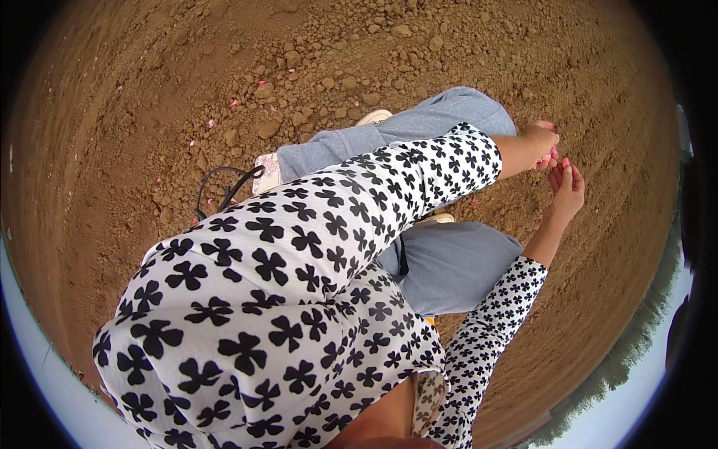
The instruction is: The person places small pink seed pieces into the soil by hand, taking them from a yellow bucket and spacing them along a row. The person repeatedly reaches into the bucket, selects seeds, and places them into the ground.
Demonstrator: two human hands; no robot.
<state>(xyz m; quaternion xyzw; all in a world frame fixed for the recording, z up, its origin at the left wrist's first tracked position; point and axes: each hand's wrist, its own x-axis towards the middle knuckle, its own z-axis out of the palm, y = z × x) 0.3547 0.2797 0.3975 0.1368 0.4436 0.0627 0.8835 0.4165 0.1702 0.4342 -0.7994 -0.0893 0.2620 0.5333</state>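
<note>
My left hand (539, 145) is curled around a small bunch of pink pieces (547, 157), some showing between its fingers. Just below it in the picture, my right hand (567, 191) has its thumb and fingertips together on one small pink piece (566, 162). The two hands are close together, above loose brown soil (611, 168) and in front of my bent knees. Whether the pink pieces are petals, coated seeds or something else is too small to tell. The palm of my left hand is hidden.
Crumbly clods (269, 129) cover the ground, with scattered pink bits (211, 123) among them. My grey trouser legs (460, 269) are bent beneath me, a pale shoe (374, 117) beside one. A black cord (227, 193) loops behind. Trees (634, 342) line the far rim.
</note>
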